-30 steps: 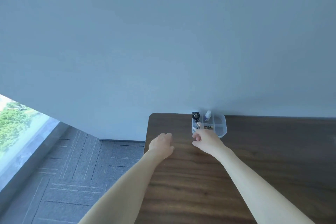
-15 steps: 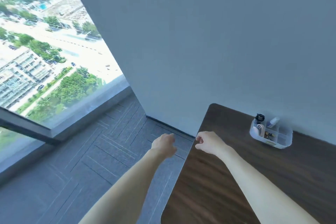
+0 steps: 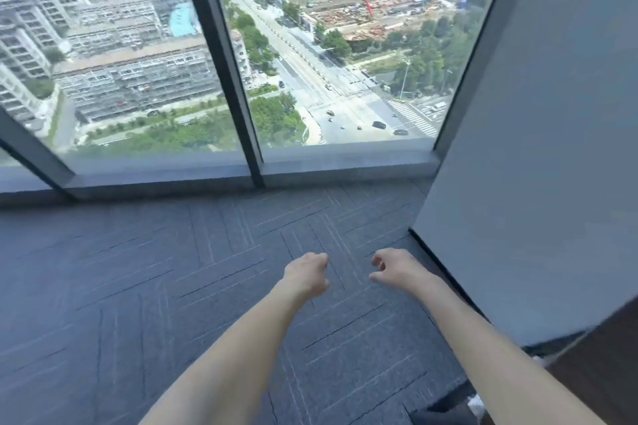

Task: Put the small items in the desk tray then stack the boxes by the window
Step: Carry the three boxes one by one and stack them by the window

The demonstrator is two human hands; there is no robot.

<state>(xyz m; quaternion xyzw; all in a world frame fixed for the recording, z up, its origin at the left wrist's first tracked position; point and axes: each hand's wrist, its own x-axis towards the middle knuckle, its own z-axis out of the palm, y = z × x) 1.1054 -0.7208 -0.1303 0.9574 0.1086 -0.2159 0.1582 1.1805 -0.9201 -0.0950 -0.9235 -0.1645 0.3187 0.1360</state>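
While both your arms reach out over the carpet, neither hand holds anything: your left hand (image 3: 305, 274) hangs with its fingers loosely curled under, and your right hand (image 3: 392, 269) is half open, its fingers bent like a relaxed claw with clear space between them and the thumb. No boxes show anywhere in this view, and the desk tray with its small items is out of sight too, so you have nothing to stack within reach. That is the main risk as I judge it: you are facing the window (image 3: 328, 45) with empty hands, and you could lose time hunting here when the boxes lie somewhere else. A dark wooden tabletop (image 3: 600, 366) edge sits close at your right elbow, and swinging round could knock your arm against it.

Under your hands the floor is grey carpet (image 3: 138, 286) laid in tiles with fine lines running crosswise. To your right a plain pale wall (image 3: 552, 148) meets the carpet at a dark skirting. Beyond, a low sill (image 3: 165, 179) runs beneath tall glass panes divided by dark frames, overlooking streets, buildings and trees far below.
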